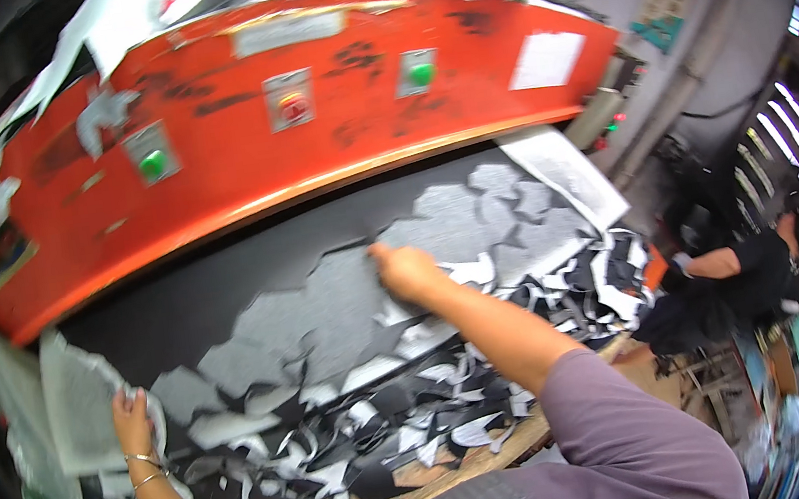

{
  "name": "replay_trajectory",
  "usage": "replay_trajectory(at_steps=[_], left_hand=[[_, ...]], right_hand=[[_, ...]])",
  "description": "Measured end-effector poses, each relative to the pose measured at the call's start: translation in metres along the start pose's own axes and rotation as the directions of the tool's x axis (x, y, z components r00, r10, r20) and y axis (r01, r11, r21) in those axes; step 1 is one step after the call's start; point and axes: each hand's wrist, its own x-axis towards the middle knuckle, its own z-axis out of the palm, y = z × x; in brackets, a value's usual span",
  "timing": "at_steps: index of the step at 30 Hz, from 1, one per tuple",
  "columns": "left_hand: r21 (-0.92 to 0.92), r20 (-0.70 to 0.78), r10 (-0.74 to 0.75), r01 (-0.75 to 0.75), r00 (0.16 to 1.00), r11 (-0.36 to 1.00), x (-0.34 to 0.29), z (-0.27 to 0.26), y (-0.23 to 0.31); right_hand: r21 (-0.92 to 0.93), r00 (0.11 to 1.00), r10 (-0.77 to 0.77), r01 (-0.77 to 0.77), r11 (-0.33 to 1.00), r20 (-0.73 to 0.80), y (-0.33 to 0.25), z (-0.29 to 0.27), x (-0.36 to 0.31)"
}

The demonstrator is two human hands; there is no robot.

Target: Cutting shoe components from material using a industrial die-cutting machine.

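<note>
While the left hand (pixel 131 411) pinched a limp grey sheet (pixel 76 398), the right hand (pixel 404 271) gripped another thin, floppy grey piece (pixel 327 310) at its edge.

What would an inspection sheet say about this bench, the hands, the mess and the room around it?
Surface: black mat under an orange press head with green and red buttons.
Job's things: large grey sheet with ragged cut edges lying on the mat; another grey sheet at the left edge.
Clutter: black and grey offcuts heaped along the front of the bench.
Hands: right hand reaches forward onto the large sheet's top edge; left hand, bangles on the wrist, rests on the left sheet.
Cables: nothing seen.
Surroundings: another person in black works at the right; bright windows behind.
</note>
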Motion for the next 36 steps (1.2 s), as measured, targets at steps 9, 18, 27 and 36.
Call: replay_trajectory(at_steps=[9, 18, 27, 36], left_hand=[[0.48, -0.302, 0.389, -0.213, 0.87, 0.851, 0.096, -0.023, -0.073], [0.612, -0.148, 0.373, -0.212, 0.916, 0.762, 0.06, -0.028, -0.059], [0.768, -0.055, 0.616, -0.36, 0.786, 0.529, -0.04, 0.063, 0.033], [0.605, 0.351, 0.483, -0.588, 0.802, 0.536, -0.171, 0.249, 0.131]], right_hand=[[-0.026, 0.994, -0.078, 0.08, 0.996, 0.073, 0.005, -0.01, -0.075], [0.155, 0.94, -0.281, 0.254, 0.955, 0.194, 0.038, -0.013, -0.129], [0.126, 0.755, 0.422, -0.419, 0.899, -0.503, 0.322, -0.168, -0.072], [-0.036, 0.788, 0.578, -0.597, 0.801, -0.213, 0.405, -0.151, -0.106]])
